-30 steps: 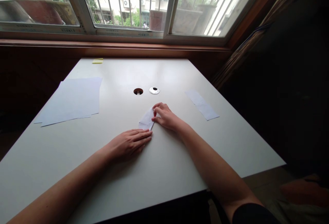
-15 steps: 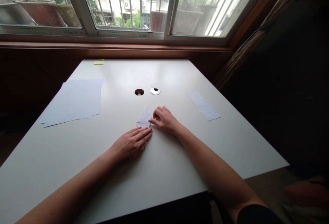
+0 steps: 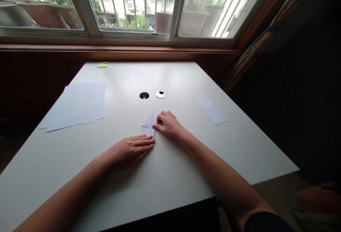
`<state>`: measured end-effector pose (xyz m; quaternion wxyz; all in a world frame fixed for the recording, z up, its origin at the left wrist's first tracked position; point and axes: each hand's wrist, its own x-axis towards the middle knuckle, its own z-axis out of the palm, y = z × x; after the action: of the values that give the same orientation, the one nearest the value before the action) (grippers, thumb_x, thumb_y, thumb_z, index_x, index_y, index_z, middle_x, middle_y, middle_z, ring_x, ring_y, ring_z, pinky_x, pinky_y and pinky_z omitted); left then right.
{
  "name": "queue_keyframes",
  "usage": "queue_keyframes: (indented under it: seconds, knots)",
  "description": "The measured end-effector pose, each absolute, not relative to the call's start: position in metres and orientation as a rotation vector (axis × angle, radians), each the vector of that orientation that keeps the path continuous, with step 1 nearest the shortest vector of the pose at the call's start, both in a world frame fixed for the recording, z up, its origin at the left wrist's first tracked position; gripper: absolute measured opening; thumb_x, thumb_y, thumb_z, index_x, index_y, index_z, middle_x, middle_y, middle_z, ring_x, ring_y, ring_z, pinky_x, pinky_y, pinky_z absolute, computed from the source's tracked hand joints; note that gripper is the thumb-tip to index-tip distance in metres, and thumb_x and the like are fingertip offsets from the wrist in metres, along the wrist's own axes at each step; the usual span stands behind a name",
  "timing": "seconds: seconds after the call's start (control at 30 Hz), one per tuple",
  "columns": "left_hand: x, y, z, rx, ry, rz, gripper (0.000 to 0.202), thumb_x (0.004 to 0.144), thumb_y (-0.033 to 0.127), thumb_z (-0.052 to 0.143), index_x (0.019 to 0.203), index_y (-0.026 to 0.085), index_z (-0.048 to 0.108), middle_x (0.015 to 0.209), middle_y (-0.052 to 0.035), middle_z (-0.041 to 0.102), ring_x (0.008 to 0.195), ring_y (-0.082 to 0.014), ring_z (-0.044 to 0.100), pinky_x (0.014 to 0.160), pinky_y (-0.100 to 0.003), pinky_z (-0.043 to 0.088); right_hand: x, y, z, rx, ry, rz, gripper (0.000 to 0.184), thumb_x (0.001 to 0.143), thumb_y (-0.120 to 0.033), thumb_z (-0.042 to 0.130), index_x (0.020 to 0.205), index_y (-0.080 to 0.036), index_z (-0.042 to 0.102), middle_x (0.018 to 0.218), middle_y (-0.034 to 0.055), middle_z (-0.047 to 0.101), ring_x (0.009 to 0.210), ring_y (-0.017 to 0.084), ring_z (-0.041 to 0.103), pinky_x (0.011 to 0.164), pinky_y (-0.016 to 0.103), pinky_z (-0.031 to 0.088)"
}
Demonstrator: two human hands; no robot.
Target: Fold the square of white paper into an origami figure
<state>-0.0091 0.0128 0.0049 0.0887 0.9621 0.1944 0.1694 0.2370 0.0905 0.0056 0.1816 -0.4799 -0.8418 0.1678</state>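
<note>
A small folded piece of white paper [image 3: 149, 122] lies pointed away from me in the middle of the white table [image 3: 173, 161]. My left hand [image 3: 130, 149] lies flat with its fingers stretched out, pressing down the near end of the paper. My right hand [image 3: 167, 123] is curled beside the paper's right edge, with its fingertips pinched on that edge.
A stack of white sheets [image 3: 77, 104] lies at the left. A narrow paper strip [image 3: 210, 108] lies at the right. A cable hole [image 3: 144, 95] and its round cap [image 3: 160, 94] sit behind the folded paper. A yellow note [image 3: 102, 65] rests at the far edge under the window.
The raised right flap of the paper has been folded down flat. My right hand moved slightly left onto the paper's edge; my left hand slid a little toward me.
</note>
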Motion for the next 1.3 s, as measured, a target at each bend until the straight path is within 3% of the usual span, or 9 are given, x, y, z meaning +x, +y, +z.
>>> queue_keyframes:
  seconds: [0.47,0.93,1.1,1.3]
  knots:
    - [-0.011,0.01,0.018,2.71,0.511,0.586,0.045,0.092,0.015,0.054,0.137,0.022,0.058,0.127,-0.0019,0.068,0.124,-0.0188,0.061,0.115,-0.036,0.046,0.237,0.091,0.006,-1.38,-2.374,0.491,0.025,0.087,-0.043,0.069,0.081,-0.022,0.057,0.092,0.0033,0.058,0.093,0.021,0.047,0.086,0.035,0.038]
    - [-0.016,0.006,0.024,2.66,0.396,0.559,0.039,0.088,0.016,0.059,0.126,0.022,0.065,0.123,-0.0029,0.07,0.121,-0.0198,0.063,0.113,-0.036,0.048,0.235,0.091,0.009,-1.388,-2.369,0.517,0.026,0.086,-0.043,0.07,0.08,-0.022,0.056,0.091,0.003,0.058,0.094,0.021,0.047,0.085,0.034,0.039]
    - [-0.021,0.01,0.023,2.562,0.328,0.664,0.04,0.088,0.014,0.059,0.127,0.021,0.063,0.109,-0.0066,0.075,0.11,-0.0205,0.069,0.105,-0.037,0.054,0.236,0.09,0.011,-1.384,-2.372,0.532,0.025,0.087,-0.042,0.069,0.08,-0.022,0.056,0.092,0.003,0.059,0.094,0.021,0.047,0.086,0.035,0.039]
    - [-0.025,0.013,0.018,2.598,0.496,0.911,0.035,0.088,0.013,0.057,0.12,0.024,0.066,0.108,-0.0069,0.074,0.104,-0.02,0.07,0.095,-0.038,0.059,0.237,0.091,0.013,-1.38,-2.382,0.551,0.025,0.087,-0.042,0.068,0.08,-0.022,0.057,0.094,0.0035,0.059,0.094,0.022,0.047,0.086,0.036,0.039]
